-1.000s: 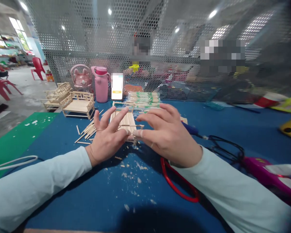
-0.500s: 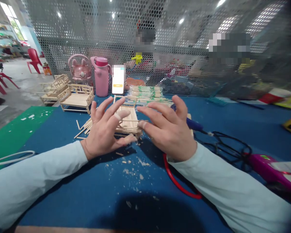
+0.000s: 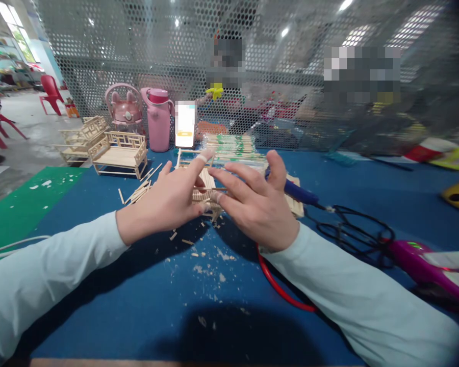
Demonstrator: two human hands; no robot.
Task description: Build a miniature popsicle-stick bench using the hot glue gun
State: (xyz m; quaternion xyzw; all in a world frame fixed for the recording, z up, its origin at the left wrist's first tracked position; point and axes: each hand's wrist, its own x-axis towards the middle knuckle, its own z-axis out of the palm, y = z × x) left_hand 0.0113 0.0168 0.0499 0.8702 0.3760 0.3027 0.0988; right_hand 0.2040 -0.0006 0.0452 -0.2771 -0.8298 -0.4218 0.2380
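Two pale-sleeved arms reach forward over the blue worktop (image 3: 99,285) scattered with wood chips. The left hand (image 3: 168,201) and right hand (image 3: 256,206) meet fingertip to fingertip, pinching a thin stick (image 3: 213,189) lying crosswise, about equally near both. Just behind stands a half-built stick bench (image 3: 199,176), with finished benches (image 3: 118,155) farther back left.

A perforated metal screen (image 3: 290,76) backs the blue table (image 3: 137,306); red chairs (image 3: 51,92) stand left.
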